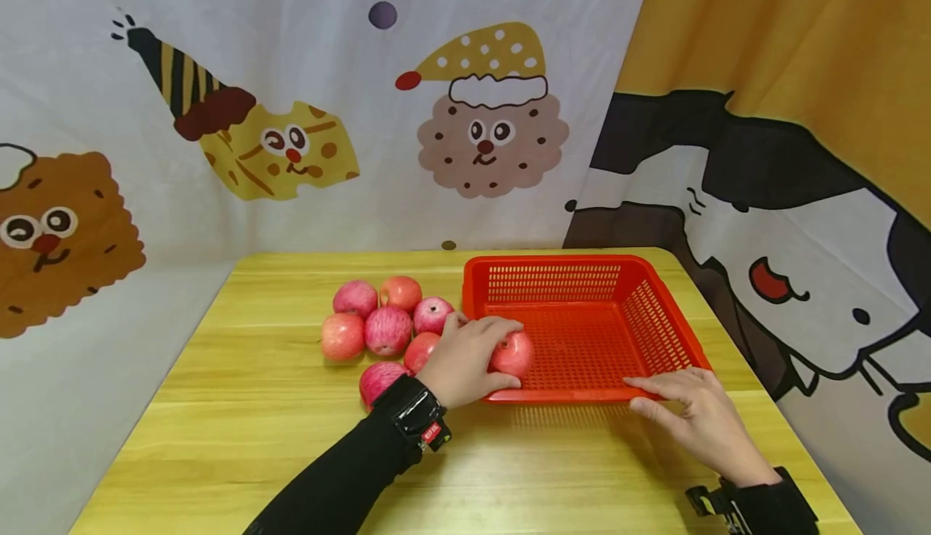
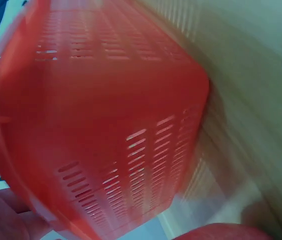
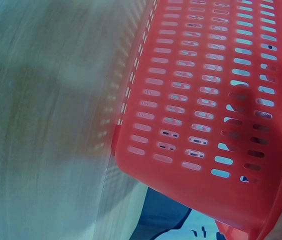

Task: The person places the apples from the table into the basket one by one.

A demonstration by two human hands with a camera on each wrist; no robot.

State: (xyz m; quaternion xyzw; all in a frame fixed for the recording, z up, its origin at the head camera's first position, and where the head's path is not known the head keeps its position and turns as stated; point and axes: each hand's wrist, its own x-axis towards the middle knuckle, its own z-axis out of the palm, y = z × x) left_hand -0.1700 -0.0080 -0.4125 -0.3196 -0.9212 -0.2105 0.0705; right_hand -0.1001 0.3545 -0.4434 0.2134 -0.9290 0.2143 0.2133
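Note:
My left hand (image 1: 465, 361) grips a red apple (image 1: 513, 355) just inside the left end of a red plastic basket (image 1: 582, 396). Its thumb lies at the front of the apple and its fingers curl over the far side. At the basket's front right corner, my right hand (image 1: 701, 418) holds the rim, fingers over the inner side and thumb on the outside. Left of the basket, several apples (image 1: 389, 330) sit grouped on the table. The left wrist view shows the basket's slotted outer wall (image 2: 106, 110), with fingers beyond its rim. The slotted front wall (image 3: 201, 100) fills the right wrist view.
The light wooden table (image 1: 240, 438) carries the basket at its right and the apples at its middle left. Behind it hangs a printed cloth (image 1: 305, 50) with cartoon figures, continuing along the right side. One apple (image 1: 381, 381) lies close beside the left wrist.

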